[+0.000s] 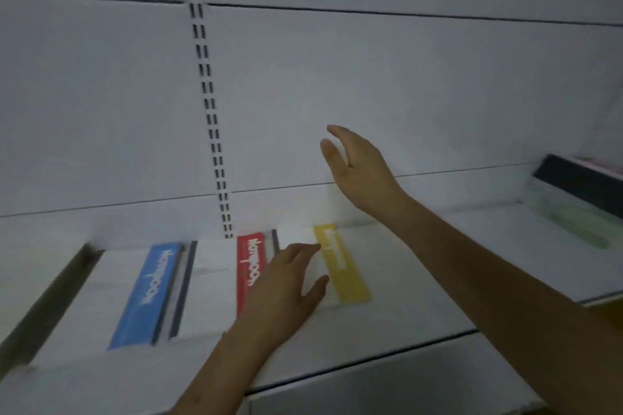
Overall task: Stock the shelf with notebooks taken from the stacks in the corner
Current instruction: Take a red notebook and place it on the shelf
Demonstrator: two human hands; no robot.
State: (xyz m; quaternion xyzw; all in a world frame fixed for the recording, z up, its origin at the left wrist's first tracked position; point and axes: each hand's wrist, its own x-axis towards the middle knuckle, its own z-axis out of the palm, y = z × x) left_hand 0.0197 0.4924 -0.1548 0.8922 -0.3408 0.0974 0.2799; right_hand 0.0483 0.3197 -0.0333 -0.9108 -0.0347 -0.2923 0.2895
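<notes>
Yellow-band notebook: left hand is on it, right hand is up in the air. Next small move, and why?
Probably nudge the yellow-band notebook leftward with the left hand, squaring it beside the red-band notebook. The left fingers lie flat on its white cover, it sits slightly askew, and the right hand hovers open above the shelf, holding nothing.

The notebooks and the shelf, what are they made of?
The notebooks look like paper with smooth card covers: flat, thin, printed colour strips. The shelf looks like painted metal: pale, even, thin-edged, with a slotted upright behind. Blur leaves both uncertain.
</notes>
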